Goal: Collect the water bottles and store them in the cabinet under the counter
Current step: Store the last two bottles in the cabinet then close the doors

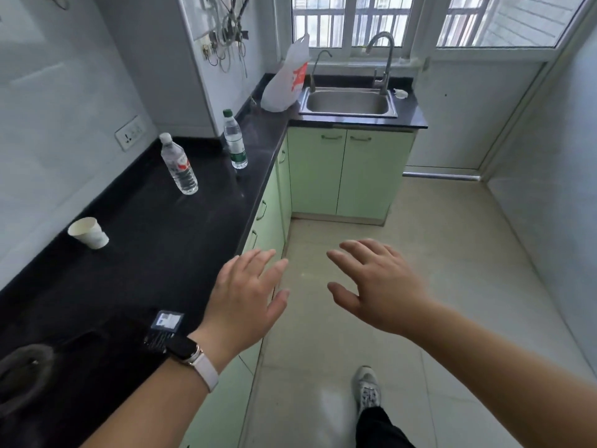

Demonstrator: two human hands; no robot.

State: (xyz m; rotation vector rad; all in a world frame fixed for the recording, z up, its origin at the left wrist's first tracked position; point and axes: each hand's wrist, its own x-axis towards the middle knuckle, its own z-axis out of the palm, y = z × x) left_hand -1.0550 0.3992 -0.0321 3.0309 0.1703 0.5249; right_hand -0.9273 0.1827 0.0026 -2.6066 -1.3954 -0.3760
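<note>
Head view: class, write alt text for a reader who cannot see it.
A person's empty left hand and right hand reach forward, open, in a small kitchen. Two water bottles, one white-capped and one green-capped, stand on a black counter above closed green cabinets, with a paper cup nearer.

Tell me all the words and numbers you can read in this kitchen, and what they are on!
None can be read.
Bottle with the white cap: red and white label, print too blurred.
Bottle with the green cap: green label, print too small.
Plastic bag: red marks, unreadable.
Dark card on the counter: white panel and fine print, too small.
Paper cup: no clear print.
</note>
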